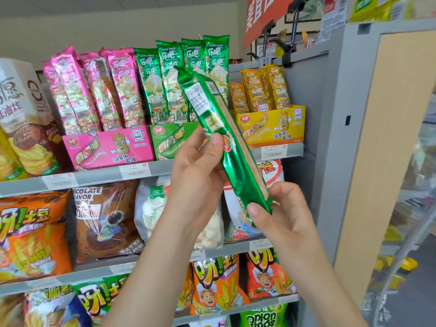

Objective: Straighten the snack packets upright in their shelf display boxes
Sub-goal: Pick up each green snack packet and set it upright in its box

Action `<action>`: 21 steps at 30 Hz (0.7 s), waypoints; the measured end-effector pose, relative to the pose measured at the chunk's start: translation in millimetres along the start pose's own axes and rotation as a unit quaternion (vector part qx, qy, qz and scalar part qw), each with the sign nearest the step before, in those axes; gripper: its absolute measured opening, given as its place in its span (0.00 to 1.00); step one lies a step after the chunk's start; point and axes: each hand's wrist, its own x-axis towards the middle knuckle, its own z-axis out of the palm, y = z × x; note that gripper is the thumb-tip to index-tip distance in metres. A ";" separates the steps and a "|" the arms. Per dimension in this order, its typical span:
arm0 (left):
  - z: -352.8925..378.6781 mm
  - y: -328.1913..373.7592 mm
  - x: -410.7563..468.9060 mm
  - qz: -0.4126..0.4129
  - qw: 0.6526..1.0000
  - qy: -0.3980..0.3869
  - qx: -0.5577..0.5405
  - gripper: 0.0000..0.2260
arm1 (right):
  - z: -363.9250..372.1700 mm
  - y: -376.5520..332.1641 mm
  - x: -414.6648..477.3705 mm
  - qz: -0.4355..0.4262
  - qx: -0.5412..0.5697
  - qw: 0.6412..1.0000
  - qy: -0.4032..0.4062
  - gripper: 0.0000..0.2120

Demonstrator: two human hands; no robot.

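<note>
A long green snack packet (207,107) is held tilted in front of the top shelf, its upper end leaning left. My left hand (198,171) grips its middle, thumb on the front. My right hand (280,213) pinches its lower end. Behind it stands the green display box (169,140) with several green packets (165,83) upright. To the left, a pink display box (108,147) holds several pink packets (94,90) that lean left. To the right, a yellow display box (273,126) holds yellow packets (262,90), roughly upright.
Large chip bags (35,232) fill the lower shelves. A brown and white chip bag (26,119) stands at the far left of the top shelf. A grey shelf end panel (330,138) rises on the right, with an aisle beyond it.
</note>
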 end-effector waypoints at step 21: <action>0.8 0.1 32.6 -0.011 0.991 0.010 0.133 0.11 | 14.2 14.5 8.2 -0.114 -0.325 0.938 0.040 0.32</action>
